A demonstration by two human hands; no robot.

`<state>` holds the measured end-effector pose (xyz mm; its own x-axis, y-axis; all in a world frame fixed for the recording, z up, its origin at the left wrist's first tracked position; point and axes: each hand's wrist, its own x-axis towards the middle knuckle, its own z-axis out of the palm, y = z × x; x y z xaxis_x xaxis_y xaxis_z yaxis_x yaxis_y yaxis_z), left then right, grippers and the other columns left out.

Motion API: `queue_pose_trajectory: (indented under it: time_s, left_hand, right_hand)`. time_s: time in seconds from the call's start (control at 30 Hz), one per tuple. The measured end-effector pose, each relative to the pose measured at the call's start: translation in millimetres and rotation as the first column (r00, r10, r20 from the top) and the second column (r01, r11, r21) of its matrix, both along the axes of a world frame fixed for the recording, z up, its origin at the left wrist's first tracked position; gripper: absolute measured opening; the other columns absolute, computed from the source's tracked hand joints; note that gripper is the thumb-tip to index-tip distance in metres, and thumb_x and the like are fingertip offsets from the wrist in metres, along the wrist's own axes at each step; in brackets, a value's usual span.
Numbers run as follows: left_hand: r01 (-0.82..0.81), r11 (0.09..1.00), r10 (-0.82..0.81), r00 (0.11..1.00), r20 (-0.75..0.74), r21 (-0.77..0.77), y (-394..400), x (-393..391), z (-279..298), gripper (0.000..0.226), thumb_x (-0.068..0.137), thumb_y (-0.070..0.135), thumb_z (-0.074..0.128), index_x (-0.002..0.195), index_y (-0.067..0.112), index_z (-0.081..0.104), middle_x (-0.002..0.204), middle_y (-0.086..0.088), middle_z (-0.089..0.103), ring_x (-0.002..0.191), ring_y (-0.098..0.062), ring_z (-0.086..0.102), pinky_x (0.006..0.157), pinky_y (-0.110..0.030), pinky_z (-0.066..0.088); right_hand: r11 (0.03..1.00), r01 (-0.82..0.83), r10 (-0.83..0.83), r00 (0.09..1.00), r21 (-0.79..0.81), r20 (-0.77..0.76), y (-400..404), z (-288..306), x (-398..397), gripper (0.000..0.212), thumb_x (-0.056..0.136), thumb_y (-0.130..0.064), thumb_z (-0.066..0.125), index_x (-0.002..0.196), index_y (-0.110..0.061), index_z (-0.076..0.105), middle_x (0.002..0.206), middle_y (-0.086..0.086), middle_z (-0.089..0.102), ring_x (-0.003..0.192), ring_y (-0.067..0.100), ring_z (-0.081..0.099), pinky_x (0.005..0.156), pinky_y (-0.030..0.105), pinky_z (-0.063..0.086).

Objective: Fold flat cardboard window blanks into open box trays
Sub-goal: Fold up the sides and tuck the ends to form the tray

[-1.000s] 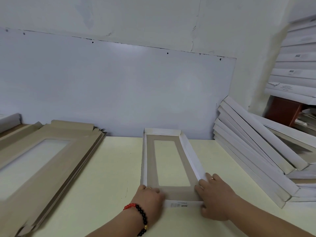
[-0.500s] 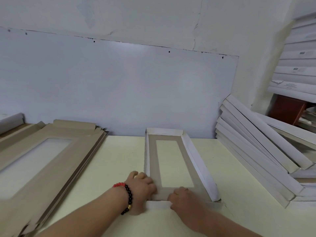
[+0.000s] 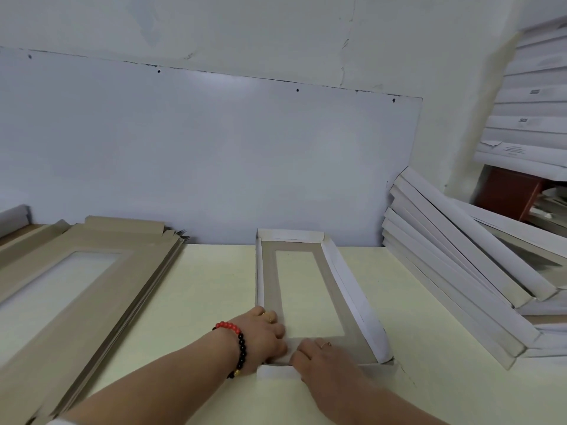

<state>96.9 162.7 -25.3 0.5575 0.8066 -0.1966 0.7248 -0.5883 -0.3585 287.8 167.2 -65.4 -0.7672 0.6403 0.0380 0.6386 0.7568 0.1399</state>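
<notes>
Cardboard tray lies lengthwise in the middle of the pale yellow worktop, its far end close to the wall board at 12 o'clock. Its far, left and right walls are raised, white on the outside and brown inside, with a long window cut in the floor. The near flap is still lying low at 6 o'clock. The left hand, with a red and black bead bracelet on the wrist, has its fingers curled over the tray's near left corner and grasps the cardboard there. The right hand lies beside it with fingers fairly flat, pressing on the tray's near edge; it does not appear to grasp anything. At 9 o'clock a stack of flat brown blanks rests on the worktop. At 3 o'clock finished white trays lean in a slanted pile, with more white trays stacked higher at 2 o'clock.
</notes>
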Motion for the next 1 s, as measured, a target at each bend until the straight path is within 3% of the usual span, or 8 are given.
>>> queue_pose_trajectory:
  time_s: [0.2, 0.43, 0.47, 0.53, 0.6, 1.0]
  left_hand:
    - [-0.006, 1.000, 0.006, 1.000, -0.001, -0.008, -1.1, -1.2, -8.4, 0.040, 0.082, 0.008, 0.058, 0.120, 0.018, 0.049, 0.115, -0.002, 0.052, 0.113, -0.025, 0.040, 0.099, -0.035, 0.029]
    - [0.036, 0.999, -0.037, 0.996, 0.078, 0.023, -1.9, -8.0, -13.2, 0.034, 0.082, 0.006, 0.054, 0.113, 0.021, 0.053, 0.110, -0.001, 0.051, 0.108, -0.026, 0.039, 0.096, -0.035, 0.031]
    - [0.042, 0.999, -0.044, 0.994, 0.102, 0.029, -2.3, -9.4, -14.2, 0.033, 0.082, 0.005, 0.053, 0.111, 0.021, 0.054, 0.110, -0.001, 0.049, 0.108, -0.026, 0.038, 0.096, -0.035, 0.031]
    - [0.043, 0.998, -0.048, 0.990, 0.135, 0.036, -2.3, -11.2, -16.0, 0.032, 0.080, 0.004, 0.051, 0.108, 0.020, 0.055, 0.111, -0.001, 0.048, 0.108, -0.026, 0.038, 0.095, -0.035, 0.030]
    - [0.044, 0.998, -0.049, 0.987, 0.152, 0.034, -1.8, -11.5, -16.4, 0.031, 0.079, 0.004, 0.052, 0.106, 0.020, 0.056, 0.110, -0.001, 0.048, 0.108, -0.026, 0.038, 0.094, -0.034, 0.030]
    - [0.007, 1.000, -0.006, 0.990, 0.141, -0.005, -0.1, -10.4, -16.7, 0.035, 0.076, 0.004, 0.056, 0.108, 0.018, 0.054, 0.110, -0.001, 0.051, 0.109, -0.025, 0.039, 0.096, -0.035, 0.031]
  right_hand:
    - [0.994, 0.099, -0.103, 0.991, -0.047, -0.088, -1.9, -2.3, -8.0, 0.027, 0.097, -0.033, 0.039, 0.119, -0.017, 0.041, 0.124, 0.004, 0.043, 0.116, 0.024, 0.040, 0.090, 0.041, 0.034]
    - [0.996, 0.093, -0.094, 0.991, -0.019, -0.098, -7.2, -0.9, -7.0, 0.027, 0.097, -0.035, 0.042, 0.119, -0.019, 0.045, 0.125, 0.004, 0.045, 0.117, 0.025, 0.042, 0.095, 0.038, 0.033]
    - [0.997, 0.076, -0.074, 0.990, 0.012, -0.122, -10.1, 1.2, -6.7, 0.027, 0.093, -0.038, 0.049, 0.114, -0.021, 0.051, 0.119, 0.001, 0.050, 0.113, 0.022, 0.047, 0.093, 0.034, 0.037]
    - [0.995, 0.042, -0.028, 0.987, 0.087, -0.157, -14.9, 5.0, -5.7, 0.030, 0.067, -0.051, 0.074, 0.087, -0.032, 0.063, 0.090, -0.010, 0.060, 0.084, 0.010, 0.061, 0.072, 0.020, 0.047]
    - [0.994, 0.045, -0.029, 0.987, 0.096, -0.158, -19.8, 6.0, -8.2, 0.038, 0.042, -0.056, 0.082, 0.067, -0.036, 0.062, 0.069, -0.017, 0.056, 0.062, 0.002, 0.059, 0.055, 0.012, 0.044]
    - [0.992, 0.033, -0.013, 0.988, 0.124, -0.154, -23.0, 2.7, -7.3, 0.043, 0.037, -0.045, 0.086, 0.073, -0.041, 0.064, 0.067, -0.017, 0.052, 0.057, 0.001, 0.056, 0.050, 0.013, 0.043]
